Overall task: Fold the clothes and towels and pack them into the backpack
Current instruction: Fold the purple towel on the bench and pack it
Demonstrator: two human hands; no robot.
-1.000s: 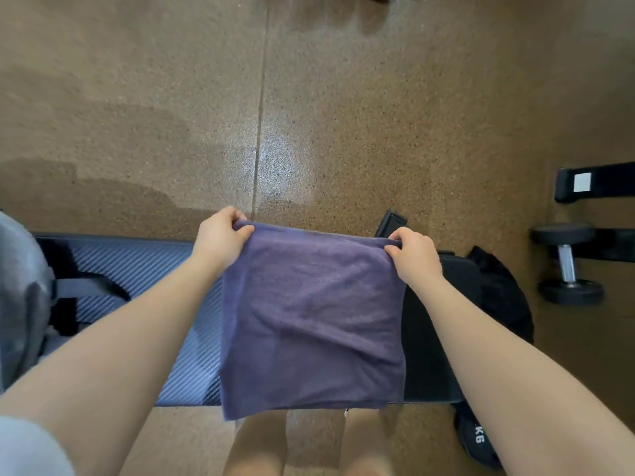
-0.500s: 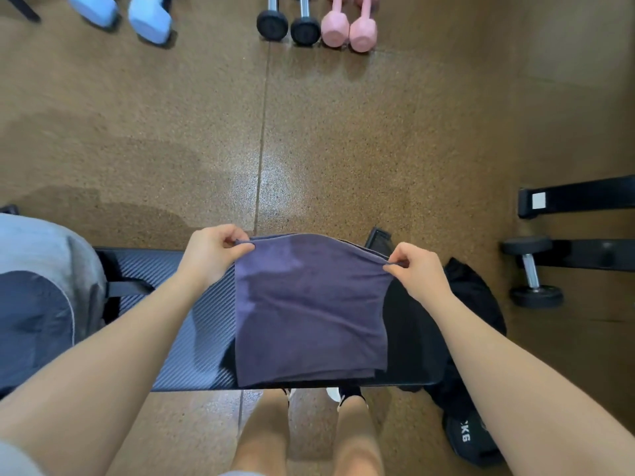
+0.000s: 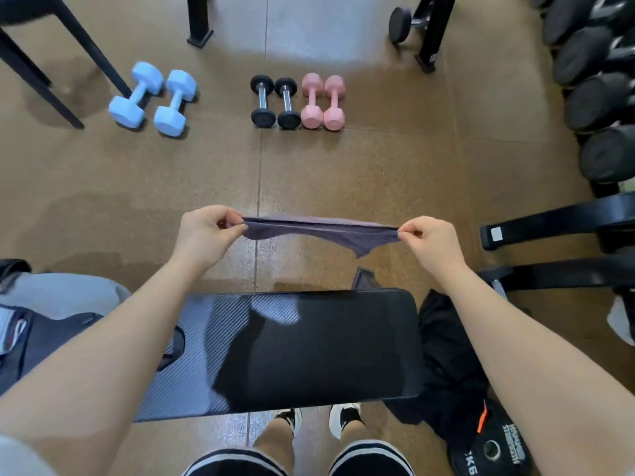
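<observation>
Towel: purple towel [image 3: 319, 231] is now up in the air, stretched nearly flat and seen edge-on, out past the far edge of the counter [image 3: 309, 348]. A second ago it hung down like a curtain over the counter, so it's been swung up and away.
Hands: left hand [image 3: 206, 235] pinches one corner, right hand [image 3: 429, 242] pinches the other, pulled well apart so the top edge is taut.
Loose bit: one corner droops near the right hand.
Backpack: grey and dark bag [image 3: 51, 321] at the left end of the counter, nothing going in yet.
Other clothes: black garment [image 3: 446, 365] heaped just right of the counter, unfolded.
Head view take: looks like a shake-out or a flip before laying it down to fold, so folding is still early.
</observation>
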